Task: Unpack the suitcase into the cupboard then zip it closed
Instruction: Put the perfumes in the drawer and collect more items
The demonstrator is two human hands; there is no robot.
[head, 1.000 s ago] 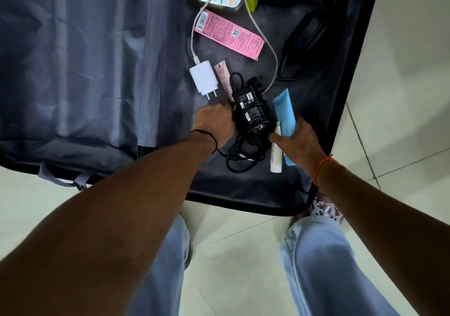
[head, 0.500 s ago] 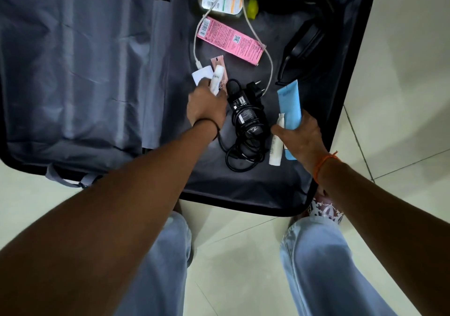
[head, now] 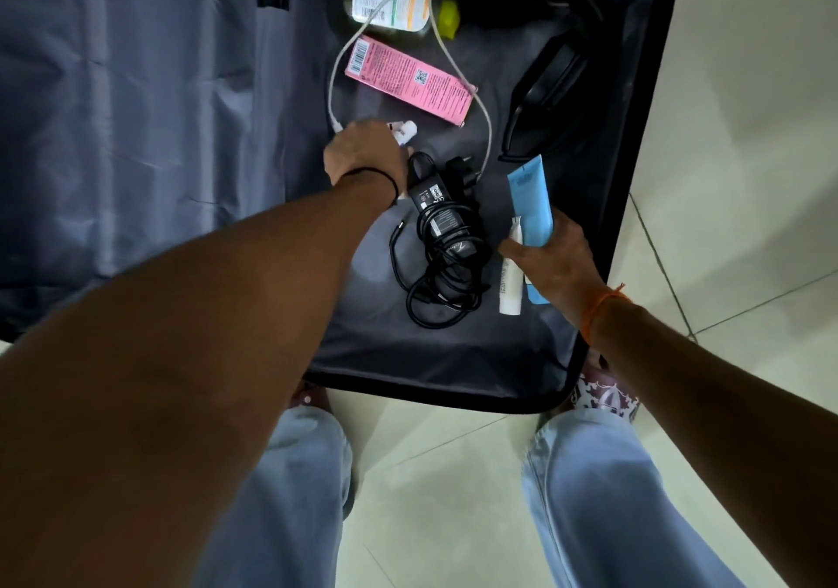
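Suitcase [head: 630, 188]: lies open on the tiled floor [head: 748, 143], both halves lined in grey fabric; black rim runs along the right side and curves round the near right corner, just in front of the feet.
Left half: bare grey lining [head: 127, 102], wide free room across it.
Right half: crowded far and middle; bare lining only in the near strip between the black cable coil and the near rim.
Left hand [head: 362, 156]: reaches into the right half, fingers curled round a small white item [head: 405, 128] whose tip pokes out on the far side; black band at the wrist.
White cable [head: 471, 93]: loops from the far edge past the pink box to an end just left of the left hand.
Pink box [head: 410, 80]: flat, just beyond the left hand, apart from it.
White bottle [head: 390, 3]: on its side at the far end, yellow piece [head: 449, 19] right of it.
Black power adapter [head: 442, 206]: with coiled cable, between the two hands, touching neither visibly.
Right hand [head: 551, 261]: near the right rim, grips a blue tube [head: 529, 199] and a slim white tube [head: 510, 277] together; orange thread at the wrist.
Headphones [head: 539, 88]: black, far right, against the rim.
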